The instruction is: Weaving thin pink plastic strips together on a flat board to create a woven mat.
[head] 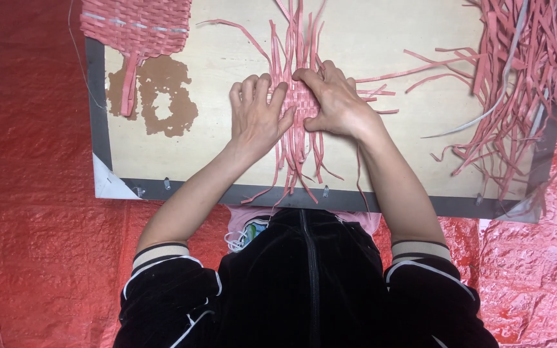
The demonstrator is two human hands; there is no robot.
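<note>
I see left hand (256, 116) and right hand (335, 100) flat, fingers spread, pressing pink woven strips (299, 103) mid-board (227, 161); loose strip pile (523, 58) at right edge

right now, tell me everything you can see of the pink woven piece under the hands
The woven piece is a small mat of flat pink strips, plaited over and under at its middle. Loose strip ends fan out towards the top and bottom, a few sideways. It lies flat on the pale wooden board. The left hand presses its left edge and the right hand its right edge, fingers spread on the weave.
</note>
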